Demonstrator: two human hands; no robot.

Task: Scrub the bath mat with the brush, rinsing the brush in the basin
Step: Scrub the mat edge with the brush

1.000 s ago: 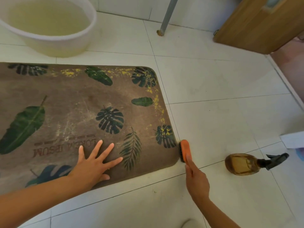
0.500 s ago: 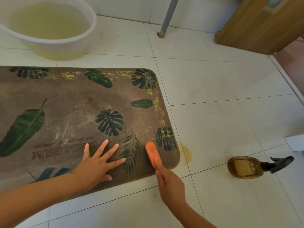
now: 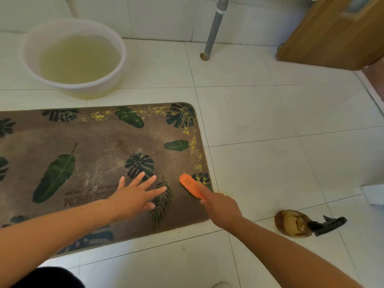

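Your right hand grips the orange brush on the brown leaf-print mat, near its right edge; your left hand lies flat, fingers spread. Bare tiles lie beyond.

Counted on the tiled floor: one brown leaf-print bath mat, one orange scrub brush, one white basin holding yellowish water, and one spray bottle lying on its side. Two bare hands in view: one left hand, one right hand. One metal pipe and one wooden door at the far wall.
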